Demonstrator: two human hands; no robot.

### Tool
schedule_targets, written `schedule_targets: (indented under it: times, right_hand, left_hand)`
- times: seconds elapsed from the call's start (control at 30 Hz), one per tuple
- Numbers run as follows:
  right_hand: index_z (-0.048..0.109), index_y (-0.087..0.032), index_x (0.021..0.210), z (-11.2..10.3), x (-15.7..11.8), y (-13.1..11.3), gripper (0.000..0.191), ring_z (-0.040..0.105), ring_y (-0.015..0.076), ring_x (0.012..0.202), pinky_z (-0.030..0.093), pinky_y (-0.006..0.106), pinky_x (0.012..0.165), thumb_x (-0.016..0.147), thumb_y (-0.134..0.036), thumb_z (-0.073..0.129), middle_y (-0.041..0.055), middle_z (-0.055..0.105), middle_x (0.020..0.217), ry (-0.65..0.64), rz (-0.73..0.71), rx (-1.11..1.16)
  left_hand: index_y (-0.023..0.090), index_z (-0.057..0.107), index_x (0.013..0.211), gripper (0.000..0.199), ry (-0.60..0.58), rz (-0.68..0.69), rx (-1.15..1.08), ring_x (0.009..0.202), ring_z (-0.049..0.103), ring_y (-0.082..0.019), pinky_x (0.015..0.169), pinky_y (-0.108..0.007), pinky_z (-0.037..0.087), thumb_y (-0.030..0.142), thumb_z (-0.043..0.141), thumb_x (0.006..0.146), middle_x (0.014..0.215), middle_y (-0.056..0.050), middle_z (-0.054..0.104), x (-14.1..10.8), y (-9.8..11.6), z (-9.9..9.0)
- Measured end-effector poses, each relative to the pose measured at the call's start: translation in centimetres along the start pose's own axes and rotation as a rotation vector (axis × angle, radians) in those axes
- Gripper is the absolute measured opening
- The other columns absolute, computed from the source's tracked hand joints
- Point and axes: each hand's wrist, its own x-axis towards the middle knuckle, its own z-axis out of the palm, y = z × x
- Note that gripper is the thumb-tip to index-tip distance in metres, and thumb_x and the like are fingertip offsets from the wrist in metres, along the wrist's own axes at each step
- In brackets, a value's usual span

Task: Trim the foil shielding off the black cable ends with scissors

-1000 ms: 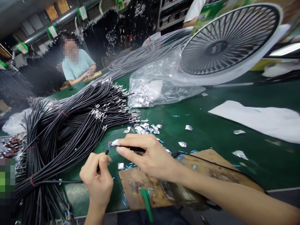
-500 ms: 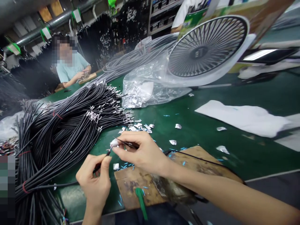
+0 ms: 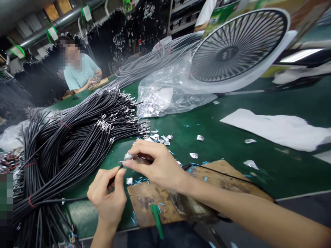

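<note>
My left hand [image 3: 108, 198] is closed around a black cable [image 3: 77, 199], gripping it close to its end. The cable runs off to the left, beside a large bundle of cables [image 3: 85, 144]. Thumb and forefinger of my right hand [image 3: 160, 167] pinch a small piece of silver foil [image 3: 128, 156] at that cable end. A thin dark tool, like tweezers [image 3: 147, 159], lies within the right hand, mostly hidden by the fingers. The two hands' fingertips nearly meet at the cable tip.
A worn wooden board [image 3: 147, 206] lies at the front edge with a green strip [image 3: 157, 220] and blue bits. Foil scraps [image 3: 200, 137], a plastic bag of foil [image 3: 155, 103], a fan [image 3: 238, 48] and a white cloth [image 3: 279, 129] lie beyond. A co-worker [image 3: 80, 70] sits far left.
The right fingers have closed in over the foil at the cable end, and the tool's tip no longer sticks out. The view has shifted slightly.
</note>
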Motion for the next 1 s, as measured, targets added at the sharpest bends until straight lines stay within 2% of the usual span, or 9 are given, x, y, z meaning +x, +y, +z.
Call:
schedule_targets:
  times: [0.07,0.27,0.4,0.5,0.6,0.73,0.8,0.87,1.0]
  right_hand:
    - [0.057,-0.015,0.062,-0.1,0.2,0.0,0.015,0.041,0.0096,0.055,0.031,0.022,0.051,0.074,-0.020,0.064,-0.0018,0.049,0.060,-0.041,0.123,0.083]
    - [0.051,-0.015,0.067,-0.3,0.7,0.4,0.026,0.032,0.0077,0.049,0.027,0.022,0.049,0.069,-0.037,0.066,-0.0060,0.039,0.054,-0.357,0.379,0.491]
    - [0.044,-0.016,0.059,-0.1,0.8,1.0,0.027,0.030,0.0082,0.052,0.024,0.022,0.049,0.068,-0.034,0.063,-0.0056,0.035,0.054,-0.279,0.382,0.344]
    - [0.045,-0.017,0.064,0.0,0.6,0.9,0.017,0.029,0.0086,0.051,0.024,0.022,0.049,0.072,-0.030,0.054,-0.0064,0.032,0.053,-0.336,0.361,0.400]
    - [0.044,-0.017,0.067,0.1,0.2,0.4,0.008,0.035,0.0106,0.055,0.027,0.023,0.051,0.074,-0.020,0.047,-0.0026,0.039,0.060,-0.308,0.138,0.240]
    - [0.045,-0.017,0.071,-0.5,0.1,0.3,0.014,0.040,0.0135,0.062,0.030,0.025,0.055,0.075,-0.006,0.038,0.0025,0.046,0.071,-0.005,-0.228,-0.193]
    - [0.045,-0.018,0.072,-0.9,0.5,0.5,0.013,0.040,0.0132,0.061,0.031,0.025,0.055,0.079,-0.008,0.041,0.0016,0.046,0.070,0.192,-0.190,-0.258]
    - [0.045,-0.018,0.070,-1.3,0.9,0.5,0.014,0.040,0.0124,0.059,0.031,0.025,0.055,0.084,-0.015,0.045,-0.0005,0.045,0.065,0.295,-0.051,-0.231]
    - [0.054,-0.015,0.065,-1.0,1.1,-0.1,0.018,0.039,0.0097,0.054,0.029,0.022,0.051,0.082,-0.023,0.058,-0.0034,0.043,0.059,-0.019,0.124,-0.042]
  left_hand:
    - [0.018,0.068,0.075,0.012,-0.015,-0.002,-0.002,0.047,0.049,-0.011,0.048,-0.023,0.040,0.023,0.057,0.080,0.058,-0.002,0.060,0.0,-0.1,0.1]
    - [0.019,0.064,0.069,0.015,-0.075,-0.024,-0.041,0.050,0.048,-0.009,0.046,-0.020,0.037,0.021,0.056,0.081,0.057,0.002,0.055,0.1,-0.8,0.1]
    - [0.020,0.063,0.070,0.006,-0.017,-0.074,-0.048,0.052,0.050,-0.010,0.047,-0.020,0.039,0.022,0.062,0.076,0.060,0.003,0.056,-0.1,-0.9,0.3]
    - [0.020,0.063,0.069,0.010,-0.028,-0.058,-0.030,0.051,0.050,-0.009,0.046,-0.019,0.037,0.022,0.060,0.078,0.059,0.002,0.057,0.1,-0.7,0.3]
    - [0.018,0.061,0.063,0.024,-0.123,-0.049,-0.011,0.049,0.049,-0.010,0.046,-0.021,0.036,0.023,0.050,0.084,0.055,0.001,0.056,0.4,-0.3,0.1]
    - [0.018,0.056,0.056,0.034,-0.196,-0.024,-0.011,0.045,0.047,-0.010,0.045,-0.022,0.035,0.025,0.044,0.087,0.049,0.000,0.052,0.6,-0.1,-0.2]
    - [0.018,0.053,0.052,0.037,-0.177,-0.015,-0.009,0.040,0.042,-0.009,0.041,-0.022,0.031,0.028,0.044,0.086,0.045,0.000,0.049,0.6,-0.2,-0.2]
    - [0.018,0.052,0.049,0.040,-0.134,-0.022,0.000,0.037,0.038,-0.009,0.038,-0.022,0.027,0.030,0.044,0.086,0.044,0.001,0.047,0.6,-0.3,-0.1]
    - [0.018,0.058,0.055,0.037,-0.079,-0.035,0.012,0.036,0.035,-0.008,0.036,-0.022,0.025,0.030,0.043,0.087,0.046,0.001,0.048,0.4,-0.2,0.1]
